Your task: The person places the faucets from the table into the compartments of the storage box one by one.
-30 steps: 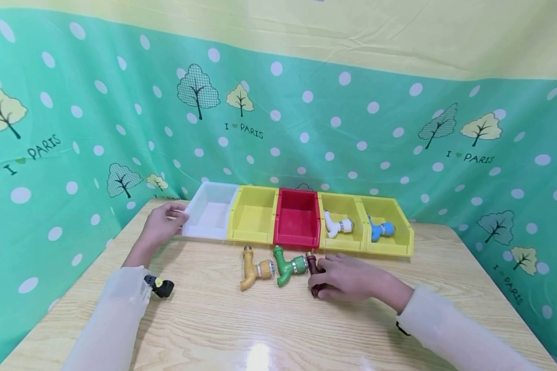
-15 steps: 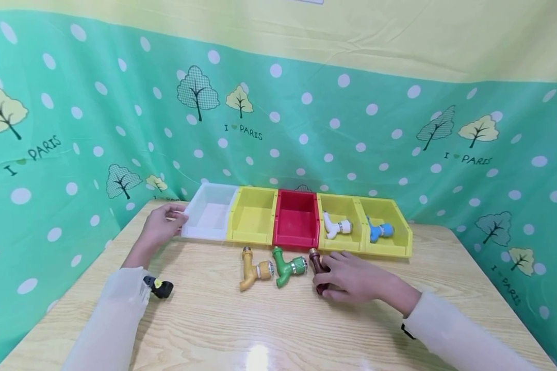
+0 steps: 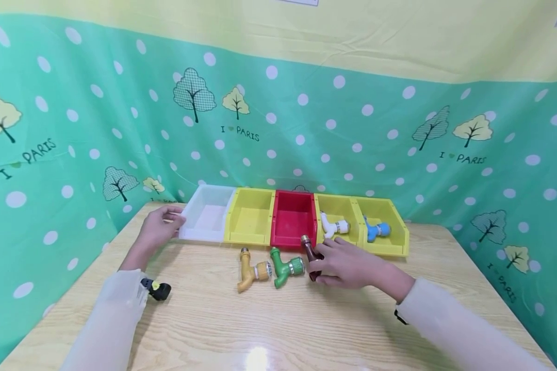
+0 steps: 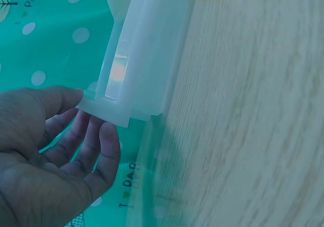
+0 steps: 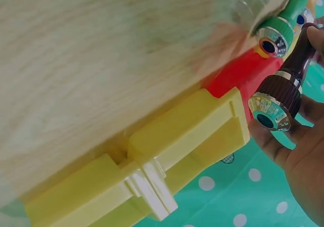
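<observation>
My right hand (image 3: 348,263) holds a dark maroon tap (image 3: 310,251) just in front of the red bin (image 3: 294,240). In the right wrist view, the tap's ribbed knob (image 5: 281,93) with its silver end shows between thumb and fingers. My left hand (image 3: 159,226) pinches the left rim of the white bin (image 3: 199,234), thumb above and fingers beneath, as the left wrist view shows. To the left of the maroon tap, a green tap (image 3: 285,268) and an orange-yellow tap (image 3: 248,272) lie on the table.
Next to the white bin stands a yellow bin (image 3: 248,237), then the red one. Two more yellow bins follow: one holds a white tap (image 3: 332,227), the other a blue tap (image 3: 376,230). A patterned green curtain (image 3: 278,134) hangs behind the wooden table (image 3: 204,324).
My right hand has lifted the maroon tap off the table and moved it slightly forward, toward the red bin. The left hand stays at the white bin.
</observation>
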Motion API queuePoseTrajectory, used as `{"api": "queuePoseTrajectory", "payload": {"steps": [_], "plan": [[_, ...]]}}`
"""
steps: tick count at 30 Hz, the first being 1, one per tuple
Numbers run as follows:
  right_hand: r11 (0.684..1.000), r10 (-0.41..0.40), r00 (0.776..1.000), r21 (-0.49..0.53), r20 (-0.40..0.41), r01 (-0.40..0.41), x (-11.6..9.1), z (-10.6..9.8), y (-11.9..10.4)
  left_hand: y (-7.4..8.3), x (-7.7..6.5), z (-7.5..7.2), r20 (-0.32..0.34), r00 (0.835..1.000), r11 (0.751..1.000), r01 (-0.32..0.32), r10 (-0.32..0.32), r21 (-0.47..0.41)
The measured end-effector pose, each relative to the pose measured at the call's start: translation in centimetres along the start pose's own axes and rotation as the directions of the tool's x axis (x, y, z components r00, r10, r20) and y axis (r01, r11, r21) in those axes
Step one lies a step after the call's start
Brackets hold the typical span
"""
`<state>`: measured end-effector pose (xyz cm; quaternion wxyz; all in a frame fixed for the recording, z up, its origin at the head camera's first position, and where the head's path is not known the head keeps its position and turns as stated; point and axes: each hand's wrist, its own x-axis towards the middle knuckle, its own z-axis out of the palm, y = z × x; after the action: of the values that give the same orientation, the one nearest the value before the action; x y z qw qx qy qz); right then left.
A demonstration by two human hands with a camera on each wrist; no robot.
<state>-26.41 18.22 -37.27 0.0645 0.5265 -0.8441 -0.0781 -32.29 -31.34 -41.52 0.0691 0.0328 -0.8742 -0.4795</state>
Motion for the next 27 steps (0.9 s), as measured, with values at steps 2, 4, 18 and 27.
{"api": "queuePoseTrajectory", "payload": {"steps": [2,4,18,27], "plan": [[1.0,0.003,1.0,-0.007,-0.004,-0.003,0.3,-0.2,0.2,-0.1,0.0,0.0,-0.003,1.0,1.0,-0.002,0.002,-0.002],[1.0,0.005,1.0,-0.014,-0.013,-0.005,0.6,-0.4,0.3,-0.1,0.1,0.0,-0.002,1.0,1.0,-0.003,0.003,-0.005],[0.998,0.055,0.998,-0.024,-0.038,-0.056,3.9,-1.8,2.2,0.2,-0.1,-0.1,-0.004,1.0,1.0,-0.008,0.008,-0.009],[0.991,0.13,0.991,-0.033,-0.034,-0.131,6.1,-1.8,3.3,0.2,-0.2,0.0,0.001,1.0,1.0,-0.015,0.015,-0.016]]}}
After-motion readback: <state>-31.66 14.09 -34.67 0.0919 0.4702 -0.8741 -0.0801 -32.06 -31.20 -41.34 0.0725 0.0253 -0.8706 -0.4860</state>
